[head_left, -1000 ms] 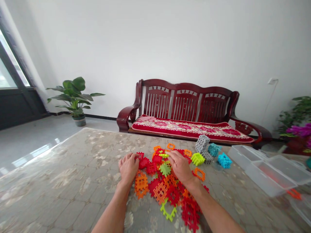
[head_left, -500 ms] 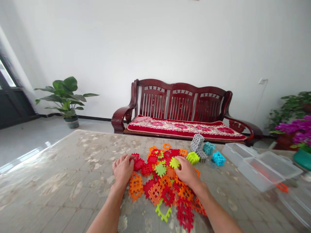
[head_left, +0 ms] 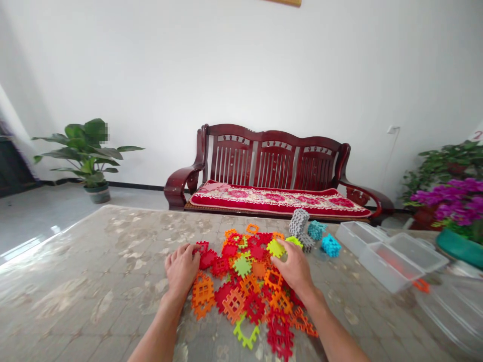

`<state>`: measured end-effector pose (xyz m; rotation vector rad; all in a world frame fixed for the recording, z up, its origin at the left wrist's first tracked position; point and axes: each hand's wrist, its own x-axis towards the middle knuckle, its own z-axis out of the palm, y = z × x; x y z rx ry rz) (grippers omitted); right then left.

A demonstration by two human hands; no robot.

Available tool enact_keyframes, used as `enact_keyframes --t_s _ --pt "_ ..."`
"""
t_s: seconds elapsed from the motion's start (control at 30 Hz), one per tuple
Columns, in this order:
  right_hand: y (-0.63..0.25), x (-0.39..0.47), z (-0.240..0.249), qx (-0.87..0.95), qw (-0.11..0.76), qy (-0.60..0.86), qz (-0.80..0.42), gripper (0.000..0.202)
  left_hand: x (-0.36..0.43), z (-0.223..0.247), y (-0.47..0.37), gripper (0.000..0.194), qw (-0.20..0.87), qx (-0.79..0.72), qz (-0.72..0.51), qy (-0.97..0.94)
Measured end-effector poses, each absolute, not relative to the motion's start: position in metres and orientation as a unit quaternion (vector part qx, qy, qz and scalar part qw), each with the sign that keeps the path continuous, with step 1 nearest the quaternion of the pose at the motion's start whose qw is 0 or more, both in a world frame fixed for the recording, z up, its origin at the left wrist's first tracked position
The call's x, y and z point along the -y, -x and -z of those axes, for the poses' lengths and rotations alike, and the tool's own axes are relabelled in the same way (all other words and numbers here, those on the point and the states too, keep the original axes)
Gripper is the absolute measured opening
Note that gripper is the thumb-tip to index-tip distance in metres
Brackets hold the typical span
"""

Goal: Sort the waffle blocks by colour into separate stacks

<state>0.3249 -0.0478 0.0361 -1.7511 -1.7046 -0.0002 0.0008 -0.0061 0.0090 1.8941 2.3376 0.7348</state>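
A jumbled pile of red, orange and lime plastic interlocking tiles [head_left: 254, 306] lies on the table in front of me. Between the thumb and fingers of my right hand [head_left: 295, 266] is a lime interlocking tile [head_left: 276, 248], held over the pile's right side. Just behind those fingers sits a lime stack of tiles [head_left: 295, 242], partly hidden by them. My left hand [head_left: 182, 267] rests at the pile's left edge with its fingers loosely bent and lying down, next to a red tile [head_left: 207, 259]; I see nothing in it.
Beyond the pile stand grey stacked tiles [head_left: 299, 222], a teal stack [head_left: 317, 230] and a blue stack [head_left: 331, 245]. To the right are a clear plastic box [head_left: 392, 269] and a flowerpot [head_left: 458, 247]. A wooden bench [head_left: 264, 156] is behind the table [head_left: 113, 281].
My right hand has moved right with the lime tile, closer to the lime stack. The left hand stays by the pile's left edge. The whole view has shifted slightly.
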Motion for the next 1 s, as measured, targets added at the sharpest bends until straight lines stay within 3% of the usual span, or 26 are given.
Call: enact_keyframes --t_s 0.13,0.37,1.0 --pt "-0.361 0.045 -0.034 0.580 0.376 0.722 0.030 0.049 0.006 -0.009 -0.001 0.037 0.020 -0.754 -0.236 -0.613" --pt "-0.386 0.038 -0.029 0.554 0.361 0.747 0.065 0.050 0.008 -0.012 -0.003 0.039 0.022 -0.760 -0.223 -0.610" --pt "-0.383 0.031 -0.031 0.558 0.268 0.780 0.085 0.053 0.007 -0.010 -0.002 0.038 0.019 -0.758 -0.216 -0.616"
